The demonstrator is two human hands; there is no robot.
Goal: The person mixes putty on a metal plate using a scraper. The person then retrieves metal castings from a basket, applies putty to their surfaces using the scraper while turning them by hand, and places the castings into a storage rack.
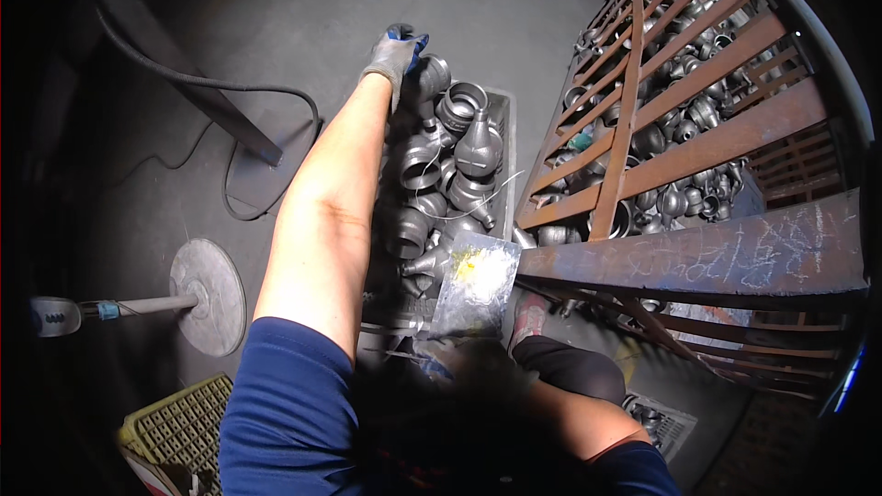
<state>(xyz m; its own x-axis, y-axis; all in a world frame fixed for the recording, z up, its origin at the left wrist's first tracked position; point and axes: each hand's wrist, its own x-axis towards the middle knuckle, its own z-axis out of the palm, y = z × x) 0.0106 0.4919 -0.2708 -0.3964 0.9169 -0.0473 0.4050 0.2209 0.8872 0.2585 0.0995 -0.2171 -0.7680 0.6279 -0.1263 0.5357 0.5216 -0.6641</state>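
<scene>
My left hand (397, 52), in a grey and blue work glove, reaches to the far end of a grey plastic crate (501, 115). Its fingers are curled around something dark, mostly hidden by the hand. Grey metal castings (478, 149) with round bodies and narrow necks lie heaped in the crate, along with short open collars. A flat metal sheet (476, 287) with a yellow smear stands at the crate's near end. Just below that sheet, my right hand (435, 365) is in deep shadow, gloved and partly hidden, so its fingers cannot be made out.
A rusty barred metal cage (634, 101) full of similar castings stands on the right. At left are a steel post (197, 92) with a looping black cable (248, 87) and a round-based stand (209, 298). A yellow crate (179, 432) sits at lower left.
</scene>
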